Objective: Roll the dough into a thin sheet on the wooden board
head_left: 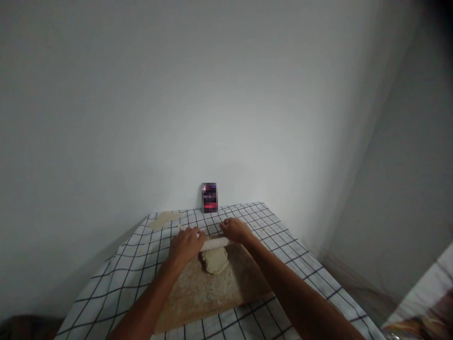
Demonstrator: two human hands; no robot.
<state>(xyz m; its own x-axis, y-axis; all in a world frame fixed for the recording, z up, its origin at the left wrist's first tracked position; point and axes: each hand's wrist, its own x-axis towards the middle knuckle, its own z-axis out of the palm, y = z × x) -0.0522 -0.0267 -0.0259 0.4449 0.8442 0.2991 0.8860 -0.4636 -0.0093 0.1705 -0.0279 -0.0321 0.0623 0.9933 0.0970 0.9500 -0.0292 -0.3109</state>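
Pale cylindrical rolling pin (214,243) lies nine-to-three, left hand (187,243) and right hand (236,230) curled over its ends; cream ragged-edged dough (215,262) at six o'clock.

- Tablecloth (127,278), across the lower frame: white, crossed by a grid of thin dark lines.
- Wooden board (208,293), lower centre: tan-brown, mottled with paler, whitish smudges.
- Rolling pin (215,243): pale off-white.
- Dough round (215,260), just below the pin: plain cream.
- Flat dough sheet (164,219), left of centre: pale beige.
- Upright rectangular object (210,197), near centre: pixelated, blackish purple with a red-pink band low down.
- Back wall (212,94): plain grey, palest around the middle.
- Side wall (399,189), right: darker grey.
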